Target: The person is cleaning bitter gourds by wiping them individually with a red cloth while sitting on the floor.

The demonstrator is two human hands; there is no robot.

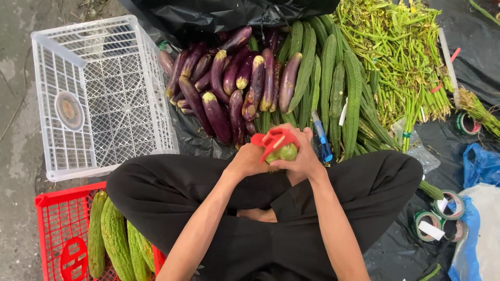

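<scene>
Red plastic peeler-like tool [273, 139] sits gripped in the left hand [249, 160], whose fingers are curled closed around its handle, the blade end lying across a small round green vegetable [284, 152]. The right hand [302, 156] cups that green vegetable from the other side, fingers wrapped over its top so that only part of its skin shows. Both hands meet just above the person's crossed legs in black trousers [172, 192].

Just beyond the hands lies a heap of long purple eggplants [229, 83], some with yellowed patches, on black plastic sheeting [453, 140]. Beside them to the right runs a row of long ridged green gourds [333, 78], with a blue pen-shaped object [322, 138] resting at their near end, close to the right hand. Farther right is a pile of thin green stalks tied in bundles [401, 52].

To the left stands an empty white plastic lattice crate [99, 93]. Near the left knee, a red plastic crate [57, 229] holds 4 bumpy green bitter gourds [114, 239]. On the right, several rolls of tape [442, 213] lie beside a blue plastic bag [482, 164].
</scene>
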